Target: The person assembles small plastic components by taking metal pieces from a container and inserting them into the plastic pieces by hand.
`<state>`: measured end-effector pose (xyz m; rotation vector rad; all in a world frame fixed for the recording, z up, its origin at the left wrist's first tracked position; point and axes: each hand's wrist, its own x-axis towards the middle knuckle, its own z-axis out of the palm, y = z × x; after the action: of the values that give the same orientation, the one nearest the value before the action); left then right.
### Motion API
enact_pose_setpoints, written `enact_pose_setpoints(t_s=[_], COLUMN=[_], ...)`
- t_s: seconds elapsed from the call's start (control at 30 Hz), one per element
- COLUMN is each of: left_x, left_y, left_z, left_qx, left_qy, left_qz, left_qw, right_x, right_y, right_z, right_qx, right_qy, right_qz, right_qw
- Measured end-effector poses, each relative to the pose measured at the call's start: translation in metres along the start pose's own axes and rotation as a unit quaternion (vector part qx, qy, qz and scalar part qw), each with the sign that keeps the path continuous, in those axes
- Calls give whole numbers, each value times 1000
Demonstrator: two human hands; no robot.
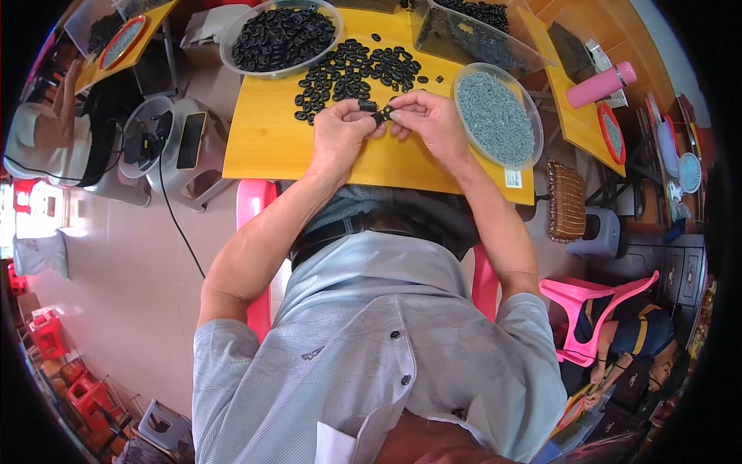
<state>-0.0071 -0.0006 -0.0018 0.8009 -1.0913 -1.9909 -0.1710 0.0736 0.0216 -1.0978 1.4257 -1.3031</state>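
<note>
Both of my hands meet over the near middle of the yellow table (267,143). My left hand (336,141) is closed in a pinch on a small black plastic part (369,106). Fingertips of my right hand (433,127) pinch a small black oval piece (388,114) right against it; fingers partly hide where the two meet. Just beyond lie loose black oval pieces (352,66), many of them with holes. To the right of my right hand, a clear round tub (539,139) holds small silvery screws (495,116).
A clear tub (232,63) heaped with black pieces stands at the far left, a clear bin (464,52) at the far right. Side tables hold a pink bottle (595,87) and red-rimmed trays. A phone (192,141) rests on a stool; a cable hangs nearby. Other people sit at both sides.
</note>
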Motion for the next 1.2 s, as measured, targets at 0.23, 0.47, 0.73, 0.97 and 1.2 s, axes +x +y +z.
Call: enact_pose_setpoints(t_s=[0.23, 0.47, 0.73, 0.97, 1.2], left_x=[-1, 3, 1, 1, -2], left_y=[-2, -1, 7, 8, -1], left_z=[2, -8, -7, -13, -12], left_qx=[-7, 211, 412, 456, 471], left_qy=[8, -135, -124, -82, -83], left_qz=[-1, 146, 253, 331, 331], left_qw=[1000, 957, 866, 822, 814], right_x=[-2, -2, -1, 3, -7], right_y=[-1, -10, -10, -10, -10], right_z=[2, -16, -8, 3, 2], right_qx=[6, 5, -43, -50, -44], right_qy=[12, -39, -28, -20, -16], right_qz=[2, 10, 24, -5, 7], right_qw=[1000, 999, 998, 999, 999])
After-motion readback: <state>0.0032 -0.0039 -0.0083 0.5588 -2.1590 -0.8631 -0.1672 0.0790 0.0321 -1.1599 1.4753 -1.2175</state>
